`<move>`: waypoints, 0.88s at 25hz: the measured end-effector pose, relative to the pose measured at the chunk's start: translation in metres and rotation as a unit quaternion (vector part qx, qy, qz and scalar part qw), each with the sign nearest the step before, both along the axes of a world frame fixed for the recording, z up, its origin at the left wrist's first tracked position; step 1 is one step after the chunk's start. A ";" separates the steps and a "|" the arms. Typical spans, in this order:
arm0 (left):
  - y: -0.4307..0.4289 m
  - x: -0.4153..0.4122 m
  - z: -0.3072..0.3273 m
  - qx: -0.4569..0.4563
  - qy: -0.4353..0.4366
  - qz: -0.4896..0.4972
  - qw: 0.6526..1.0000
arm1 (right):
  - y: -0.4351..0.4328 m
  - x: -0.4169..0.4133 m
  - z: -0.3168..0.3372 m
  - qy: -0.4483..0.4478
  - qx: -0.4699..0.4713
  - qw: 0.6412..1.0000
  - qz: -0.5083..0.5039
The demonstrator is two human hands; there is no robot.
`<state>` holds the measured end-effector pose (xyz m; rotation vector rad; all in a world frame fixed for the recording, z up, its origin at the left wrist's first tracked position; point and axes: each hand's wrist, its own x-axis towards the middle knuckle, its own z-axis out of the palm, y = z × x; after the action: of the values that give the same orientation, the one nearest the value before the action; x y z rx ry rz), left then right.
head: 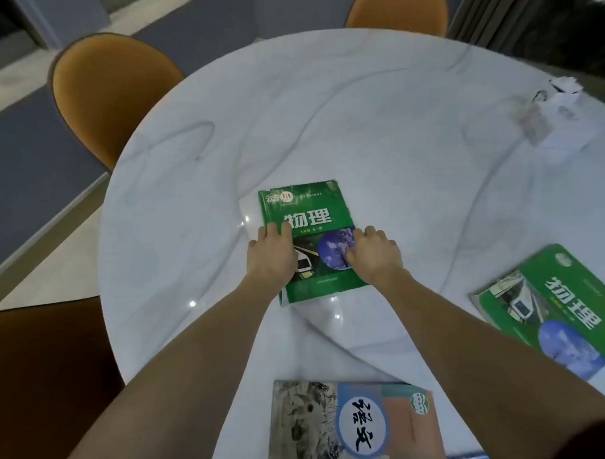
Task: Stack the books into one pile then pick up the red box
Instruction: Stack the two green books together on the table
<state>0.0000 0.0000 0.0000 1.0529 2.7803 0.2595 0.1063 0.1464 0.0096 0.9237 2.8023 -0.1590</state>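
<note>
Both hands, left (269,254) and right (374,252), clamp the central green book's (303,208) side edges, seemingly to lift it toward a pile; two books (562,307) (352,430) lie apart.

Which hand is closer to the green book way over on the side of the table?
The right hand. It rests on the right side of the middle green book, on the side facing the side green book. The left hand lies on that middle book's left edge, farther away.
</note>
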 end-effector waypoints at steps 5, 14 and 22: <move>0.011 0.003 -0.010 0.049 -0.092 0.107 0.989 | 0.009 -0.009 -0.013 0.019 -0.109 0.988 -0.107; 0.026 -0.023 -0.016 0.165 -0.268 0.367 0.875 | 0.018 -0.020 -0.026 0.084 -0.216 0.947 -0.221; 0.026 -0.014 -0.023 0.309 -0.312 0.358 0.824 | 0.027 -0.020 -0.036 0.100 -0.249 0.931 -0.249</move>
<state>-0.0145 0.0261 -0.0234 -0.1265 2.3284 1.3770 0.0862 0.1734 -0.0264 1.5057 2.4172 -1.0283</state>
